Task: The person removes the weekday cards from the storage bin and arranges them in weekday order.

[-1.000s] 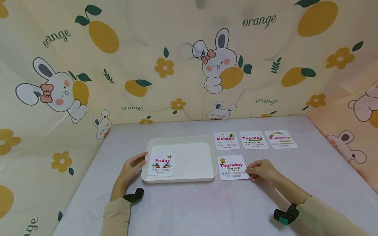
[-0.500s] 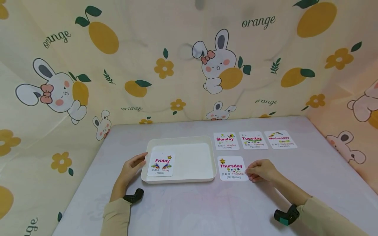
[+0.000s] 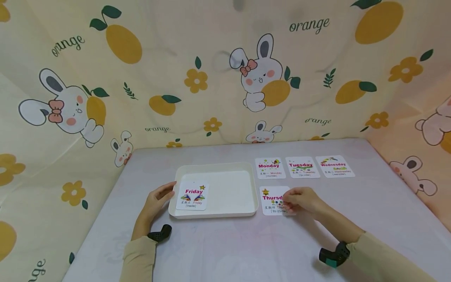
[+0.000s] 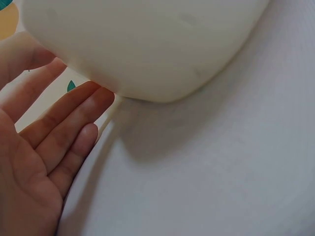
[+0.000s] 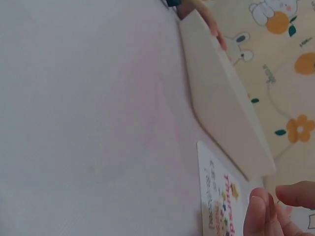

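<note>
- Change vs half a second ago: right hand [image 3: 303,201] was at the right edge of the Thursday card [image 3: 270,200]; now it's up over the card's right part, covering the end of the printed word.
- Rest matches: left hand [image 3: 155,203], tray [image 3: 234,192], other cards look unmoved.
- Thursday card: flat on the table [image 3: 218,250], just beside the tray's right end, below the Monday card [image 3: 270,168]. Square, white, rounded corners. Gold star top left, bold pink-red word, row of small coloured stars, Chinese/English line, phonetics under that.
- Right hand state: from the right wrist view, thumb and index apart, nothing between them. Can't tell if any fingertip touches the card.
- Left hand state: fingers mostly straight, a little apart, tips touching the tray's left side. Not wrapped round it.
- Tray: white, shallow, rounded corners. Friday card [image 3: 192,197] lies in its left part, face up, with a star and two colourful drawings.
- Back row, left to right: Monday, Tuesday card [image 3: 303,167], Wednesday card [image 3: 335,167], all face up.
</note>
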